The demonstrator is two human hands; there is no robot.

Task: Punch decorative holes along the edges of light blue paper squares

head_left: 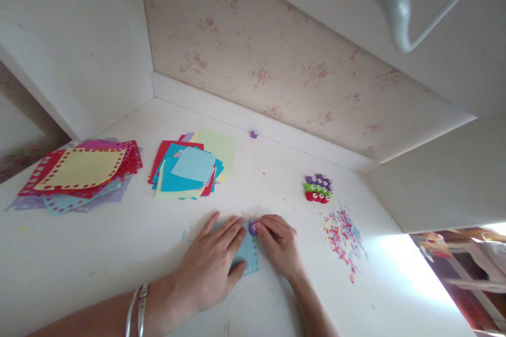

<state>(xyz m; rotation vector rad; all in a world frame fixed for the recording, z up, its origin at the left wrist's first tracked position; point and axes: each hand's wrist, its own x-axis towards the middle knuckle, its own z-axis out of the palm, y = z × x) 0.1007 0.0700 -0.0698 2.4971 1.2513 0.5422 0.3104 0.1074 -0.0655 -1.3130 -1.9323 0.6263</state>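
A light blue sheet of paper (pixel 250 257) lies on the white table, with a row of small punched holes along its right and bottom edges. My left hand (pixel 213 259) rests flat on the sheet with its fingers spread, covering much of it. At the upper right corner of the sheet, my right hand (pixel 281 245) pinches a small purple paper punch (pixel 252 228) between thumb and fingers. Part of the punch is hidden by those fingertips.
Punched sheets (pixel 85 166) are piled at the left; plain coloured sheets (pixel 190 168) are stacked beside them. Purple, green and red punches (pixel 318 188) stand grouped at right, near scattered paper bits (pixel 343 237). Another purple punch (pixel 254 134) sits by the back wall.
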